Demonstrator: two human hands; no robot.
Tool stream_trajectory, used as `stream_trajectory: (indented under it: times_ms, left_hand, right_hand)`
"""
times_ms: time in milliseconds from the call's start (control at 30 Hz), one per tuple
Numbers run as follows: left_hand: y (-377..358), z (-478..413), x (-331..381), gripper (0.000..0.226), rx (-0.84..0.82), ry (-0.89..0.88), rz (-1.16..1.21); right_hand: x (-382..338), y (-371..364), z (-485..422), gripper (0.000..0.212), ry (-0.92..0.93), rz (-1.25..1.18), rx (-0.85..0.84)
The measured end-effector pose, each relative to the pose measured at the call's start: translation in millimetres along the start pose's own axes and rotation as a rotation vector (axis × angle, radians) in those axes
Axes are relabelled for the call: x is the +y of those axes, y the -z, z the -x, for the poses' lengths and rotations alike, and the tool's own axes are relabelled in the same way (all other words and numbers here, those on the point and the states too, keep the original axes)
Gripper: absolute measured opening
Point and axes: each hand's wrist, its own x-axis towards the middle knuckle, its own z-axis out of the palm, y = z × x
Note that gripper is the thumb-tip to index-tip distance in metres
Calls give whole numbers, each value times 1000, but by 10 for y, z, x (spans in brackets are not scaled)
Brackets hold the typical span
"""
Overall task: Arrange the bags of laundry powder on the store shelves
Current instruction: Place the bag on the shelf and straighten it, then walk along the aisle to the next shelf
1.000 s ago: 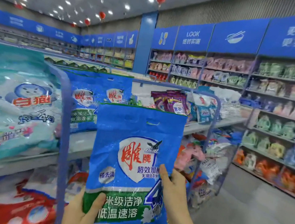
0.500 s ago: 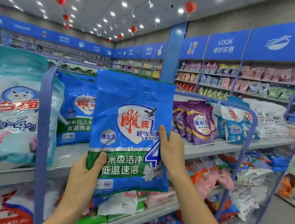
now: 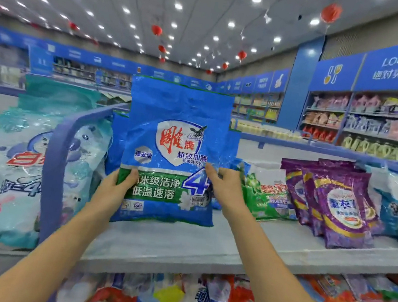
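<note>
The grey shelf (image 3: 204, 251) runs wide beneath both hands, with bare board directly under the fingers, and that gap looks like the slot this bag is meant for. Outside the left fingers, past a blue upright rail (image 3: 54, 161), slumps a big pale teal bag (image 3: 12, 163). Well out beyond the right fingers a row of purple bags (image 3: 338, 206) leans back, with a green-and-white bag (image 3: 270, 194) just beside that hand. Between the two hands stands the blue bag of laundry powder (image 3: 173, 142), upright, label facing out, its lower edge at or just above the board; I cannot tell whether it touches. Held by its two lower sides like this, it sits flat and square to the front, which I take to be the point: it should stand face-out like its neighbours. A second blue bag (image 3: 116, 144) stands right behind it. The left hand (image 3: 114, 190) pinches the lower left edge, thumb (image 3: 133, 175) pressed on the front, and the right hand (image 3: 227, 190) pinches the right edge the same way. The other fingers are behind the plastic, so I cannot tell how they lie.
</note>
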Motion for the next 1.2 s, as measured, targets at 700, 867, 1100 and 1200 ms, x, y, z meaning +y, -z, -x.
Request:
stream_trajectory:
  times_ms: [700, 867, 1100, 1200]
  left_hand:
    - [42, -375, -334, 42, 682, 109, -170]
    - [16, -333, -308, 45, 641, 55, -281]
    - [-22, 126, -143, 61, 456, -179, -554]
    - [2, 525, -46, 44, 324, -301, -516]
  right_hand:
    - [430, -902, -286, 15, -410, -636, -261]
    - [356, -827, -398, 44, -448, -617, -255]
    - [315, -475, -230, 32, -67, -444, -124]
    - [243, -286, 48, 17, 86, -489, -130]
